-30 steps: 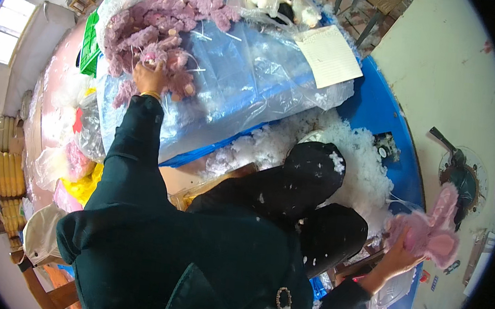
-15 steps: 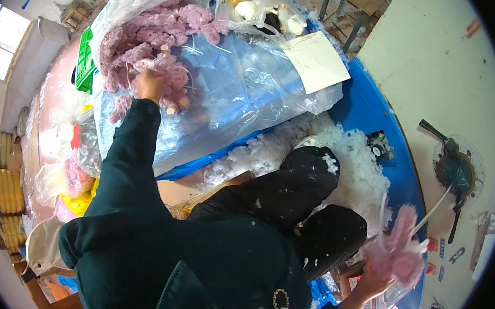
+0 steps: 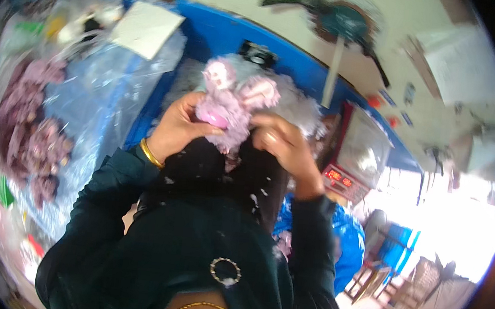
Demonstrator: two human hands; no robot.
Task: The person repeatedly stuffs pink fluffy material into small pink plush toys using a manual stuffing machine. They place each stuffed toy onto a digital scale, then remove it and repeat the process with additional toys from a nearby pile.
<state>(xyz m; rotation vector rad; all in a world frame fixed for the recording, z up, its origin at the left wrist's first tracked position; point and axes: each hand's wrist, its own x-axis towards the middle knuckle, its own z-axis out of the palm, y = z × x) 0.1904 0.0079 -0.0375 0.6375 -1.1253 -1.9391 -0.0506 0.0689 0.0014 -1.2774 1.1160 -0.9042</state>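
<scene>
A fluffy mauve plush toy (image 3: 236, 115) with two long, pale-lined ears is held upright above my lap. My left hand (image 3: 181, 127) is closed round its left side, the thumb lying across the front beside a smooth bright-pink oval piece (image 3: 212, 119). On the toy's other side is my right hand (image 3: 278, 142), its fingers bent close to the plush. Motion smears those fingers, so whether they grip anything does not show.
White stuffing (image 3: 303, 106) lies beyond my knees inside a blue-walled bin (image 3: 212, 29). To the left, a clear bag holds many mauve plush pieces (image 3: 45, 147). A scale (image 3: 346, 182) with a red display stands right. A nozzled machine (image 3: 343, 24) sits on the pale surface beyond.
My view has swung to the right. My left hand has left the pile of plush pieces and now holds the toy. The toy has come from far right to above my lap.
</scene>
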